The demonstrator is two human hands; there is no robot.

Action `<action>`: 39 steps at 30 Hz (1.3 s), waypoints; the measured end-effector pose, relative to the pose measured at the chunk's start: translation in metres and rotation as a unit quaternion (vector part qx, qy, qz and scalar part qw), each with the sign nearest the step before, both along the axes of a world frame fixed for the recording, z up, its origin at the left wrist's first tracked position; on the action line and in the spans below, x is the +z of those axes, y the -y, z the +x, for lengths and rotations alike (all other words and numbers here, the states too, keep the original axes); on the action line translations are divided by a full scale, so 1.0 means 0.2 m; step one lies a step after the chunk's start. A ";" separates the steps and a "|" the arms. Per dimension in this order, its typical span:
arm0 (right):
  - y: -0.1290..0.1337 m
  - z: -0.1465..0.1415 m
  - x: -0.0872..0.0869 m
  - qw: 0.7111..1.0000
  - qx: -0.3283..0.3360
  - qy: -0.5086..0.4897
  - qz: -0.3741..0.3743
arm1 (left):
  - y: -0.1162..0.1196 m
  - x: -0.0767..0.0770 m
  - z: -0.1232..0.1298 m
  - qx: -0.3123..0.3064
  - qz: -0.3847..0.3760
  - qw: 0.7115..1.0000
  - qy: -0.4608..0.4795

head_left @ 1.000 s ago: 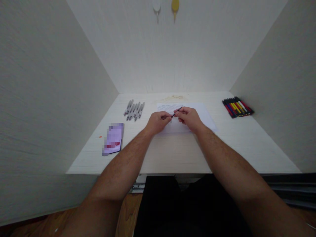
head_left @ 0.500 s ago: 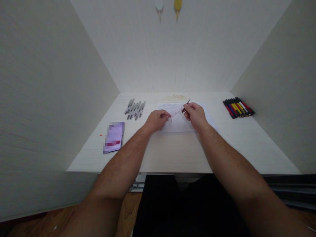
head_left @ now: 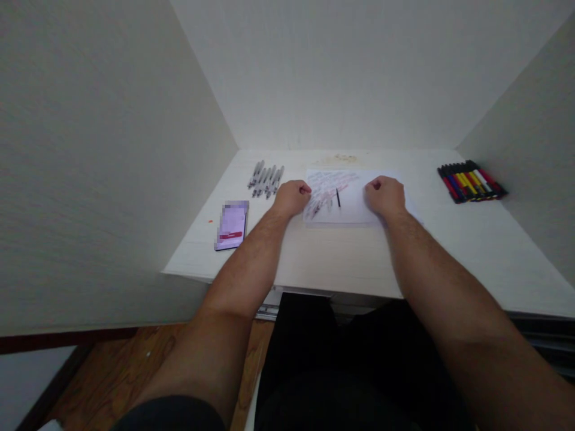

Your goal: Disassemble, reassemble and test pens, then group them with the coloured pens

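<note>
White paper (head_left: 350,209) with grey and reddish scribbles on its left part lies on the white desk. A thin dark pen piece (head_left: 338,197) rests on the paper between my hands. At the paper's left edge is my left hand (head_left: 293,197), its fingers curled together; whether anything small is in them cannot be made out. My right hand (head_left: 385,194) is closed over the right part of the paper, its fingertips pressed together, and what they hold, if anything, is hidden.
Several clear pen parts (head_left: 266,179) lie at the back left of the desk (head_left: 332,257). Nearer, a phone (head_left: 232,224) lies by my left forearm. Several coloured pens with black caps (head_left: 471,181) lie in a row at the right, near the side wall.
The dark pen piece has left my right hand and lies on the paper. My hands are farther apart. The view has shifted, with the desk now higher in the picture.
</note>
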State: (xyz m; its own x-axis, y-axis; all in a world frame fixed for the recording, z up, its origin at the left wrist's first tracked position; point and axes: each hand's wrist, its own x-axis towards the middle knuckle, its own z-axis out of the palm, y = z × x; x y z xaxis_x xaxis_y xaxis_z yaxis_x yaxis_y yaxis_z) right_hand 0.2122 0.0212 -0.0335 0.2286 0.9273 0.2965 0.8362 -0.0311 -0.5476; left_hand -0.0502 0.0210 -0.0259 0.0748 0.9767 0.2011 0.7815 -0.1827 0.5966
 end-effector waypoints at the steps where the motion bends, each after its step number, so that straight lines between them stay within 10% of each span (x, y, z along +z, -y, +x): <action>1: 0.00 0.00 0.00 1.000 0.002 0.007 0.003 | 0.00 -0.01 0.00 -0.001 0.004 1.000 -0.009; 39: 0.00 0.02 -0.03 0.998 -0.015 0.067 -0.010 | 0.01 -0.01 0.02 -0.021 -0.015 0.998 -0.051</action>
